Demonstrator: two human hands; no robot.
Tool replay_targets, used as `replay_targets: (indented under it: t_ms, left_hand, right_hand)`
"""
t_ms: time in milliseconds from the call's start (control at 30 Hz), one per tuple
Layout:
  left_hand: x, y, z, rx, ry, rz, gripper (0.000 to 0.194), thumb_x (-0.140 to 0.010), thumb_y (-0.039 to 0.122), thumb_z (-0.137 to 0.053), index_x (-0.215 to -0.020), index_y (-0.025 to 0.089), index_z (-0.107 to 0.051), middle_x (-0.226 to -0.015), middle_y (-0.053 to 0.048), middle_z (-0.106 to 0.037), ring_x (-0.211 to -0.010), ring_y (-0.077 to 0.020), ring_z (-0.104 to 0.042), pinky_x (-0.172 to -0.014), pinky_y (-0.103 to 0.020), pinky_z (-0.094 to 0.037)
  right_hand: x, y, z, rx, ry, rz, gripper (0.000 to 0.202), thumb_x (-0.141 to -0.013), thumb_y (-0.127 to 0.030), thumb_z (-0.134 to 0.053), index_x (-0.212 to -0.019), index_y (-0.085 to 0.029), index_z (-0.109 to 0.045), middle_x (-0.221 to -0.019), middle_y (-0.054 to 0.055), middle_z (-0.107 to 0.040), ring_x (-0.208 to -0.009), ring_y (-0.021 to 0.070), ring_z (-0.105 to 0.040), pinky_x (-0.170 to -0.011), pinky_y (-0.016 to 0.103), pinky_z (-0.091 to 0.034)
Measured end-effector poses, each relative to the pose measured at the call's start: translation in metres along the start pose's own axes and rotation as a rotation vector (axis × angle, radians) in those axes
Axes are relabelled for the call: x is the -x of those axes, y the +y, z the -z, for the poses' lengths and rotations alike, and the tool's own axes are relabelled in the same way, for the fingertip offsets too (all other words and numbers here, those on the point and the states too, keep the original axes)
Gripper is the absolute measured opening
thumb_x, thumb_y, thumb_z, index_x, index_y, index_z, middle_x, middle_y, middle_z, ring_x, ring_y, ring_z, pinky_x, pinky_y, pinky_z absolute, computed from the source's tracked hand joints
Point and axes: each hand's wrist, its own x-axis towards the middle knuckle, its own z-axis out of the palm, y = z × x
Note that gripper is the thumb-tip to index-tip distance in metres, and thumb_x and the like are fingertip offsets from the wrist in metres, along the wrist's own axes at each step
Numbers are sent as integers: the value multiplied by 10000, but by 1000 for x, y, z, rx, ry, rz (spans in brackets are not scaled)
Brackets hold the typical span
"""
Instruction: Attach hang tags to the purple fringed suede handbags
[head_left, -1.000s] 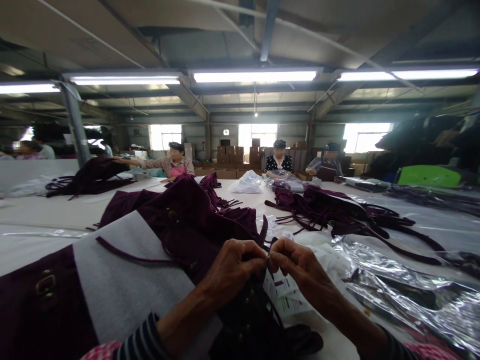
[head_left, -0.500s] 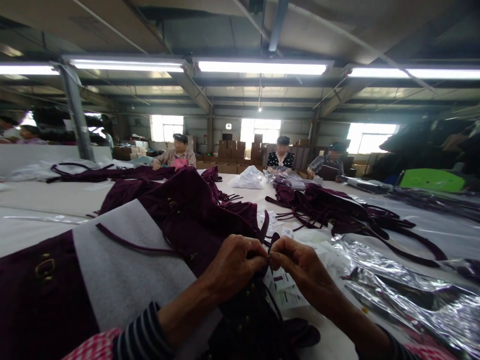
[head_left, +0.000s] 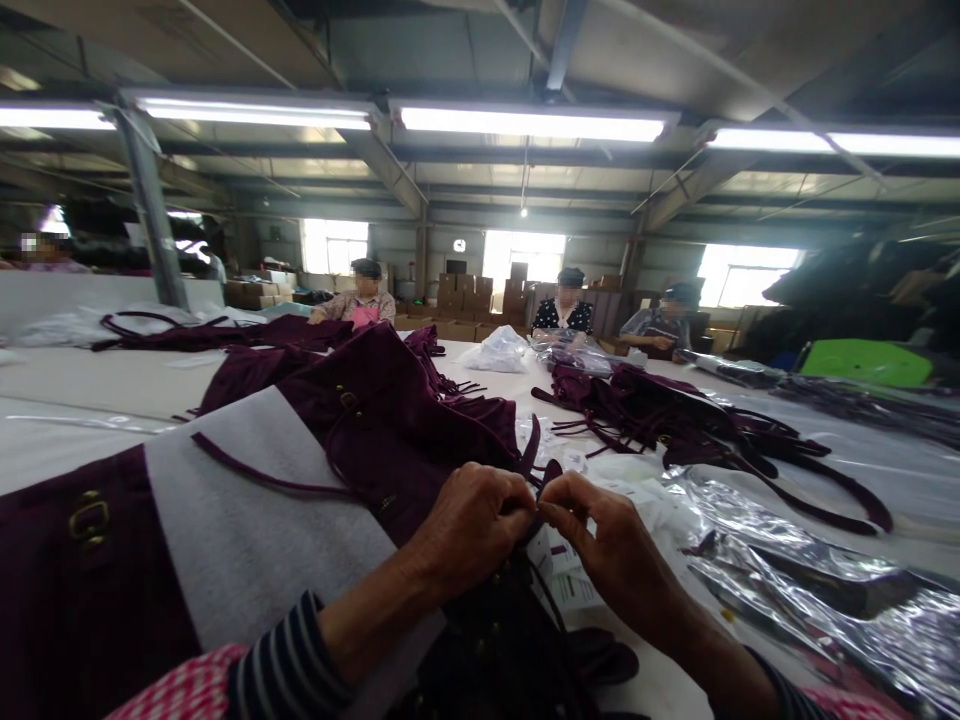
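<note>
My left hand [head_left: 476, 520] is closed in a pinch at the upper end of a dark strap, above a dark bag [head_left: 487, 640]. Fingertip to fingertip with it, my right hand [head_left: 592, 515] pinches at the same spot; the small part between them is hidden. A purple bag [head_left: 390, 420] with brass fittings lies just beyond my left hand. White sheet material [head_left: 255, 510] wraps around purple fabric [head_left: 75, 580] with a brass buckle at the left. Printed paper tags [head_left: 574, 590] show under my right hand.
More purple bags [head_left: 652, 410] with long straps lie at the right, near shiny clear plastic [head_left: 817, 580]. A white plastic bundle [head_left: 499, 350] sits farther back on the white table [head_left: 90, 390]. Several people are beyond the table. A green panel [head_left: 862, 362] stands at far right.
Both hands stay pinched together at nearly the same place. The view has shifted slightly, and a person's hands at the back right have moved.
</note>
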Motion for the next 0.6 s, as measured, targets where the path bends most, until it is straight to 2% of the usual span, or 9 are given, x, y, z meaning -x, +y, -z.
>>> replay_targets:
  t_ms: [100,300,600]
  left_hand:
    - [0,1,2,76,-30,46,199,-786,205,-585,-803,184,-782,-704,2,-708,-671,-157,-602,-638,-251,-385]
    - [0,8,9,201,-71,105,196,-803,269,-612,-795,154,-770,-633,19,-627,-630,-138,-545,-603,-239,-380]
    - [0,10,10,240,-52,166,177,-815,291,-634,-784,159,-748,-632,29,-599,-626,-123,-502,-587,-233,-357]
  right_hand:
    - [1,-1,0,45,22,9,175,-955,-304,-552,-823,-202,-603,-740,-12,-598,-686,152,-536,-663,284,-397]
    - [0,-3,2,-109,13,-75,175,-945,-322,-565,-824,-205,-611,-745,-7,-610,-715,162,-552,-672,282,-416]
    - [-3,-4,-3,-236,31,-87,176,-911,-289,-590,-771,-184,-611,-696,-22,-567,-670,134,-508,-644,260,-405]
